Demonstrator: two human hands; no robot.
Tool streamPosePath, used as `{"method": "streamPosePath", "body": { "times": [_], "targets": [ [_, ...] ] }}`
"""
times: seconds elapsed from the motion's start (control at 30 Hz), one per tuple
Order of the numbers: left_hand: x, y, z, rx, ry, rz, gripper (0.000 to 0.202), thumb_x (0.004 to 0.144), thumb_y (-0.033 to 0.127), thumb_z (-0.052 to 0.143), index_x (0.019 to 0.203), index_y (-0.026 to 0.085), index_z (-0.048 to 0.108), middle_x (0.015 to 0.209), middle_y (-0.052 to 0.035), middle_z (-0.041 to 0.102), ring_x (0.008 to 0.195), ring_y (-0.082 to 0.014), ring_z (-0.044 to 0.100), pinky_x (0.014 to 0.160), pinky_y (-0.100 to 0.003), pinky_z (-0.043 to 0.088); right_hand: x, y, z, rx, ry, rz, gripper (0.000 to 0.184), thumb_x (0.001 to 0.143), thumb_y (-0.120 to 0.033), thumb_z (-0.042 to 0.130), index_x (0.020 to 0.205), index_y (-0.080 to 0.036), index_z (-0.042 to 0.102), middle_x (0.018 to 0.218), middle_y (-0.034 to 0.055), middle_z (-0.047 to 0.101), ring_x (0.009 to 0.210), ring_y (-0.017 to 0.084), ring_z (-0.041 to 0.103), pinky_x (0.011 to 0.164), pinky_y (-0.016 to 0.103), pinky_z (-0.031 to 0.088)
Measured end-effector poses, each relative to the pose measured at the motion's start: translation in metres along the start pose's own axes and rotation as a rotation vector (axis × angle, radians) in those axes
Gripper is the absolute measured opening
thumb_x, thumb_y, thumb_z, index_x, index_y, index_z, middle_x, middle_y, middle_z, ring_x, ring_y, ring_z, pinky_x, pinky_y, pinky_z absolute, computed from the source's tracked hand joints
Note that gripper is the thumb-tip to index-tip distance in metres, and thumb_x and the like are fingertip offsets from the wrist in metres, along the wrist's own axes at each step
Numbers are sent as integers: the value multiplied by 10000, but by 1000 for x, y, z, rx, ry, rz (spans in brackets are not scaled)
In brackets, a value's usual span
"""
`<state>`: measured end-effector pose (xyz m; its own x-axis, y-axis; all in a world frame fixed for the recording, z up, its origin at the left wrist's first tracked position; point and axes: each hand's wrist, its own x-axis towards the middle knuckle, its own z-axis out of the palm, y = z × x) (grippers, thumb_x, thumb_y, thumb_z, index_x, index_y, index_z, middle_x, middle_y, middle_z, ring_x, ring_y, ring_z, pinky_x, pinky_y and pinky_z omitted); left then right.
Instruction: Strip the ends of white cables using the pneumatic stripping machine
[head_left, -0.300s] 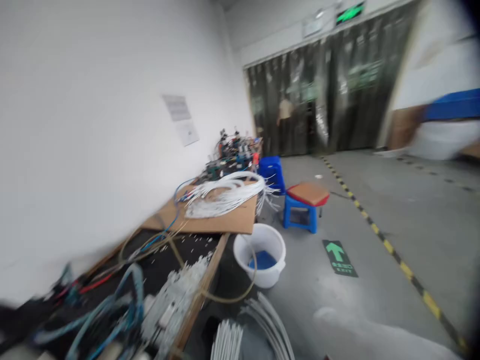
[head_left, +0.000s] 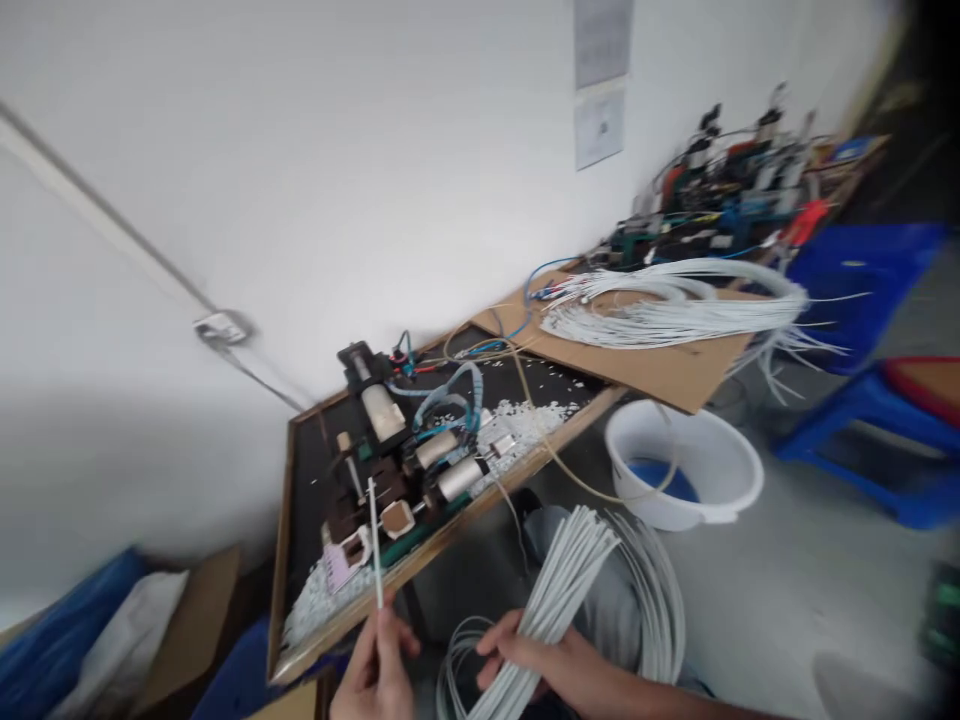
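My left hand (head_left: 375,665) pinches one thin white cable (head_left: 375,545) between thumb and fingers, its end pointing up in front of the bench machine. In my right hand (head_left: 551,665) is a thick bundle of white cables (head_left: 566,570), with fingers wrapped round it and the cut ends fanning upward. More of the cable length curves down over my lap. Just beyond the left hand stands a small machine with silver cylinders (head_left: 461,478) and a brown block (head_left: 397,518) on the bench. White scraps (head_left: 307,605) lie around it.
The wood-edged bench (head_left: 480,525) runs along the wall. On it, cardboard (head_left: 652,375) carries a coil of white cables (head_left: 675,320). A white tub (head_left: 724,510) stands on the floor at right, near a blue stool (head_left: 877,420). A cardboard box (head_left: 195,630) sits at lower left.
My view has swung left and down towards the bench. Both hands have come into view, and the machine now shows fully. The doorway curtain has left the picture.
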<state>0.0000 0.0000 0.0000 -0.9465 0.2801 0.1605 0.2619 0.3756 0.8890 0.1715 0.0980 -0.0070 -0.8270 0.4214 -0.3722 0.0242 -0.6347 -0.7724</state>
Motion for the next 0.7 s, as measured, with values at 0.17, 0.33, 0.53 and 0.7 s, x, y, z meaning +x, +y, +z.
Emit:
{"method": "streamPosePath", "body": {
  "times": [0.17, 0.33, 0.53, 0.7],
  "targets": [
    [-8, -17, 18, -61, 2, -92, 604, 709, 614, 637, 1035, 115, 729, 651, -33, 707, 593, -208, 671, 604, -289, 549, -5, -7, -1, -68, 19, 24, 592, 635, -677, 696, 892, -144, 720, 824, 88, 778, 737, 179, 695, 609, 231, 398],
    [-15, -31, 18, 3, 45, -118, 644, 723, 651, 592, 1071, 126, 728, 656, -36, 714, 621, -229, 691, 655, -314, 540, -1, 2, -8, -113, -10, 14, 547, 706, -653, 655, 929, -157, 712, 889, 92, 782, 784, 196, 710, 619, 235, 409],
    [-14, -30, 16, 47, -36, -93, 616, 761, 653, 554, 1037, 133, 735, 663, -41, 712, 610, -222, 683, 613, -301, 521, 4, 9, -13, -136, -19, 44, 540, 695, -647, 664, 920, -159, 717, 888, 83, 782, 774, 176, 691, 633, 230, 403],
    [-16, -25, 18, 52, -61, -55, 558, 787, 615, 543, 1015, 143, 735, 636, -34, 697, 576, -208, 668, 587, -282, 505, 2, 5, -10, -142, -8, 49, 556, 671, -670, 669, 897, -165, 722, 877, 82, 781, 770, 183, 687, 631, 235, 408]
  ]
}}
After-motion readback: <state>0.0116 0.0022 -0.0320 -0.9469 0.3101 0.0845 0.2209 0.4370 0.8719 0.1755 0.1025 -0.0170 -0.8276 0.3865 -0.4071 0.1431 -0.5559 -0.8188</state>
